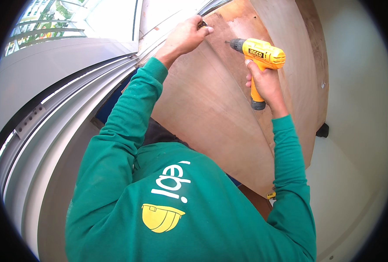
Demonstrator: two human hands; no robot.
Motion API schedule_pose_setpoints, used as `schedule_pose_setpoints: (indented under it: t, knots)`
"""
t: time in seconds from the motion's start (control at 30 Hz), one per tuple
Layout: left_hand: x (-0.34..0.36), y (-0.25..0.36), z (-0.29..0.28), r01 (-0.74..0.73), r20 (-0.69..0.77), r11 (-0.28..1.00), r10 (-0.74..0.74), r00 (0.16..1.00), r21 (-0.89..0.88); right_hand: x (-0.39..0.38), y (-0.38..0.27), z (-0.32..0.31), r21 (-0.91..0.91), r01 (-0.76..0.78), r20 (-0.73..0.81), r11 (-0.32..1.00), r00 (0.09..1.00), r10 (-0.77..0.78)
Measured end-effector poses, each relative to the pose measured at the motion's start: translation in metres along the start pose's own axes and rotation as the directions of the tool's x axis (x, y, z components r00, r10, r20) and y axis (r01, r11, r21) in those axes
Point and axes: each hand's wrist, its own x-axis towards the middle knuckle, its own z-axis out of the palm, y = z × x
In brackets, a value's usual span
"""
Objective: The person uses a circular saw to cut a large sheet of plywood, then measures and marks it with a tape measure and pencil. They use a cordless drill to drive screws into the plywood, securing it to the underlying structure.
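Note:
My right hand (pixel 266 83) is wrapped round the grip of a yellow and black cordless drill (pixel 263 53). The drill's dark chuck and bit point left, over brown wooden panels (pixel 211 100). Up at the far edge of these panels, beside the window frame, my left hand (pixel 187 36) is closed. A small black-and-yellow object (pixel 201 25) shows between its thumb and fingers; its kind I cannot make out. Whether the drill bit touches the wood is not clear.
On the left runs a white window frame (pixel 71 144) with curved-looking tracks. Window glass (pixel 111 22) stands beyond it. A small yellow-and-black item (pixel 271 195) lies by my right forearm. A black object (pixel 322 130) sits at the panels' right edge, near a pale wall (pixel 359 65).

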Motion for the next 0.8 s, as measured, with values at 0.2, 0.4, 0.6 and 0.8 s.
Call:
schedule_pose_setpoints:
  t: [0.2, 0.4, 0.6, 0.8]
  knots:
    - [0.026, 0.011, 0.031, -0.449, 0.200, 0.757, 0.404, 0.892, 0.474, 0.011, -0.031, -0.015, -0.205, 0.064, 0.111, 0.977, 0.993, -0.042]
    - [0.054, 0.004, 0.045, -0.572, 0.242, 0.564, 0.552, 0.798, 0.596, 0.014, -0.054, -0.009, -0.283, -0.024, 0.135, 0.959, 0.989, 0.065]
    - [0.069, 0.015, 0.055, -0.568, 0.279, 0.579, 0.513, 0.811, 0.585, 0.008, -0.043, 0.000, -0.188, -0.087, 0.071, 0.978, 0.992, 0.102]
    - [0.090, -0.005, 0.068, -0.595, 0.333, 0.581, 0.501, 0.799, 0.555, 0.007, -0.048, 0.002, -0.177, -0.064, 0.078, 0.982, 0.994, 0.079]
